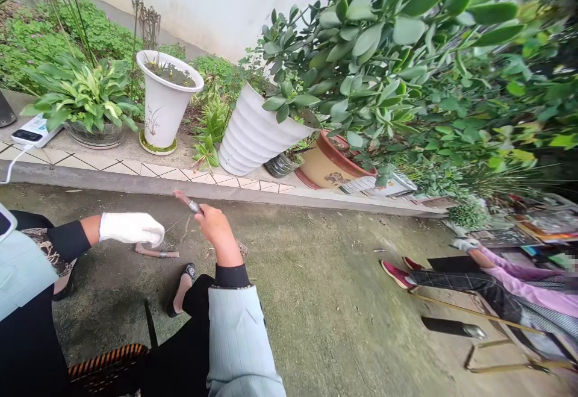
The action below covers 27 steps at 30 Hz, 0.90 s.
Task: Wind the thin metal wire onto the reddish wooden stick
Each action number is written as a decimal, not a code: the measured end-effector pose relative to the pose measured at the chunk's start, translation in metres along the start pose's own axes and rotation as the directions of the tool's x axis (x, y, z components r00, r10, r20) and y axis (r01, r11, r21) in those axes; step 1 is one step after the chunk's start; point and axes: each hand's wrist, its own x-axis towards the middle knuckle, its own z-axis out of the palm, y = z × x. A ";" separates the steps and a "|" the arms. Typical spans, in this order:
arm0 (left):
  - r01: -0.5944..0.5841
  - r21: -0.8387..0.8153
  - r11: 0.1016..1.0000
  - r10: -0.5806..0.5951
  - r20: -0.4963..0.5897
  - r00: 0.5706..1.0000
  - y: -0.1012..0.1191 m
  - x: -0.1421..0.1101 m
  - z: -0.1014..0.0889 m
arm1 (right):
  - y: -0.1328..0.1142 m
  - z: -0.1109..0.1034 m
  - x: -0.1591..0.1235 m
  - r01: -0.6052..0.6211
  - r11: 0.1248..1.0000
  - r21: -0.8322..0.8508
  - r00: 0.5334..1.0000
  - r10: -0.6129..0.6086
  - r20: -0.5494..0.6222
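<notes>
My right hand (214,228), bare, is wrapped round a reddish-brown stick (181,195) that slants up to the left. Silvery wire (194,206) is wound in a tight band on the stick just beyond my fingers. My left hand (133,228) wears a white glove, its fingers closed and pointing right. A fine strand runs from the gloved fingertips toward the stick. Below them, on the ground, lies a bent brown stick (158,253) with thin wire tangled by it. My right palm hides the stick's other end.
A tiled ledge (130,168) ahead bears a white flowerpot (165,105), a ribbed white pot (257,135), a tan pot (332,162) and a white device (38,131) with a cable. At right sits another person (510,282) with a gloved hand. My shoe (187,279) is below.
</notes>
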 end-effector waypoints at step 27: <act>0.049 0.379 0.924 0.020 -0.174 0.985 -0.001 0.004 0.003 | -0.009 -0.004 -0.013 0.205 0.979 0.005 0.708 -0.152 0.690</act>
